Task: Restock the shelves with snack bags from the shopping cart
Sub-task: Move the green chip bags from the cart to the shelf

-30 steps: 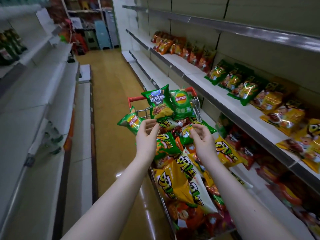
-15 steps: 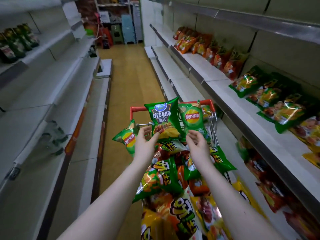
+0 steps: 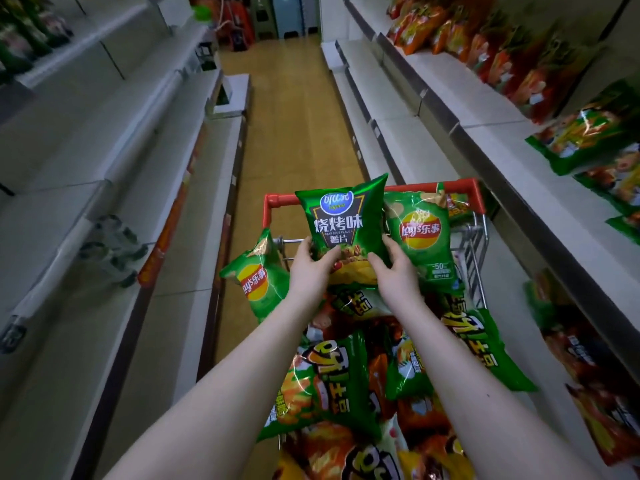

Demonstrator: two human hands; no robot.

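The shelves [image 3: 485, 109] on your right are the largest thing here. The middle one shows bare white board between a row of orange-red bags [image 3: 460, 32] and some green bags [image 3: 585, 133]. If you drop the new bag there carelessly, I think it can slide off the front edge.

Next is the shopping cart [image 3: 433, 186] with its red rim, heaped with snack bags. One Lay's bag [image 3: 254, 282] hangs over the cart's left side. A pull on the heap may send it to the floor.

The green barbecue chip bag [image 3: 341, 220] is at the far end of the cart, upright, with its front toward you. I cannot tell if its bottom is free of the heap. It looks puffed with air, and its foil is glossy and probably slippery. A hard squeeze could crush the chips, and a weak one could let it slip.

Your left grip [image 3: 311, 271] pinches the bag's lower left edge, thumb on the front. Your right grip [image 3: 398, 275] pinches the lower right edge in the same way.
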